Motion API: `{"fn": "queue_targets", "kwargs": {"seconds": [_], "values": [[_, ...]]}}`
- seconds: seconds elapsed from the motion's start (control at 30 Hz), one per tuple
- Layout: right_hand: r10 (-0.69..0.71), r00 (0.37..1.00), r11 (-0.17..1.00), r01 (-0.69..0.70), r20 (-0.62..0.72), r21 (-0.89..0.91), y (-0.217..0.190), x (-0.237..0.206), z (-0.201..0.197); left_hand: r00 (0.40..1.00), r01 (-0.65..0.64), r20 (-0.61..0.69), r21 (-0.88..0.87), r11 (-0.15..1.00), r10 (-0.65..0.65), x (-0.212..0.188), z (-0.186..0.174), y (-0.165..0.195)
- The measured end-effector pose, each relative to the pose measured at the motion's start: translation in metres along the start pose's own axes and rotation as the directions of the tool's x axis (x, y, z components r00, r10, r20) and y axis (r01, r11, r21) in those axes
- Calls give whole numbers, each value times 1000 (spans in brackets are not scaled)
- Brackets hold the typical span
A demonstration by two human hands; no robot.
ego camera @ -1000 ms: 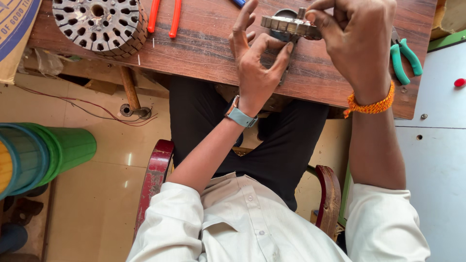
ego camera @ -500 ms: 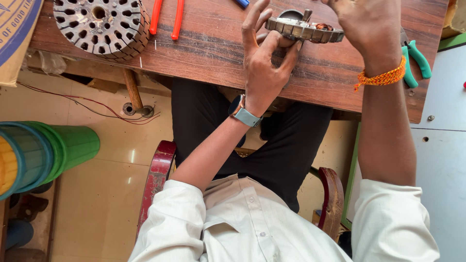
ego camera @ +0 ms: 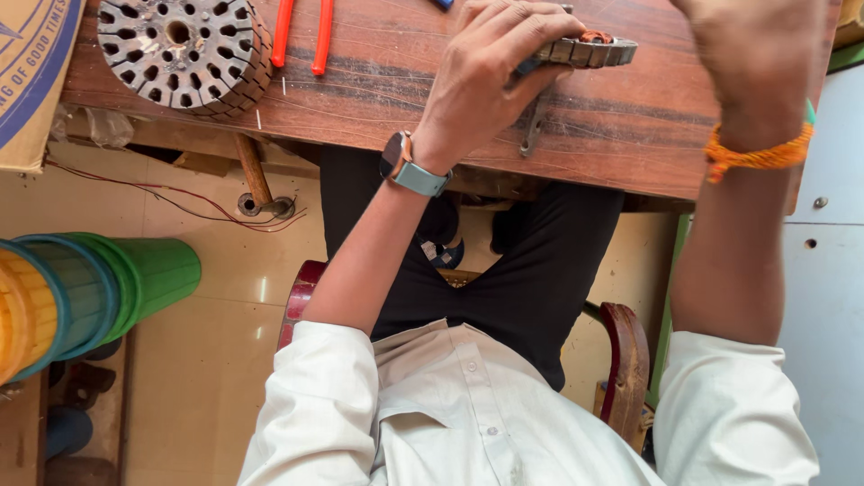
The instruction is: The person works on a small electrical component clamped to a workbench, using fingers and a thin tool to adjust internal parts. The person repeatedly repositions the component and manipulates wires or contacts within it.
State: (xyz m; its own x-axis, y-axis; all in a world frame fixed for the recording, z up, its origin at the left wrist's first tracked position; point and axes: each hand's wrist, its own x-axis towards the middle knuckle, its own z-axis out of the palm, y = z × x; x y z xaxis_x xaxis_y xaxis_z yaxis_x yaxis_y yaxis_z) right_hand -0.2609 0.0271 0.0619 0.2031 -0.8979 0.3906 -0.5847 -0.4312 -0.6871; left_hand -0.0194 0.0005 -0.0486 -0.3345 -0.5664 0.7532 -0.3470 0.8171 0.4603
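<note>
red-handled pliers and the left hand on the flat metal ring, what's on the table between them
In the head view, only bare wooden tabletop lies between the red-handled pliers and the left hand, which grips the flat metal ring.

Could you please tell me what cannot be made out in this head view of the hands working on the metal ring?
- Metal ring: seen edge-on; the left hand covers its near end.
- Right hand: fingers cut off by the top edge, so its grip cannot be told.
- Red-handled pliers: jaws cut off by the top edge.
- Slotted metal disc: top cropped.
- Cardboard box: cropped at the left.
</note>
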Motion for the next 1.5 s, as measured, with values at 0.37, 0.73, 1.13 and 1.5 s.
{"fn": "queue_targets", "kwargs": {"seconds": [0.37, 0.73, 1.13, 1.5], "values": [[250, 960, 961, -262, 126, 91, -72, -15, 1, 998, 56, 3, -61, 997, -56, -2, 4, -2], [220, 974, 973, -223, 58, 53, -84, -32, 32, 998, 56, -25, -67, 996, -58, 2, -4, 3], [170, 978, 984, -161, 121, -79, -62, -53, 41, 997, 74, 24, -38, 997, -73, 1, -7, 1], [71, 991, 989, -55, 112, -139, -35, -78, 81, 986, -167, 42, 193, 967, 162, -7, -17, 3]]}}
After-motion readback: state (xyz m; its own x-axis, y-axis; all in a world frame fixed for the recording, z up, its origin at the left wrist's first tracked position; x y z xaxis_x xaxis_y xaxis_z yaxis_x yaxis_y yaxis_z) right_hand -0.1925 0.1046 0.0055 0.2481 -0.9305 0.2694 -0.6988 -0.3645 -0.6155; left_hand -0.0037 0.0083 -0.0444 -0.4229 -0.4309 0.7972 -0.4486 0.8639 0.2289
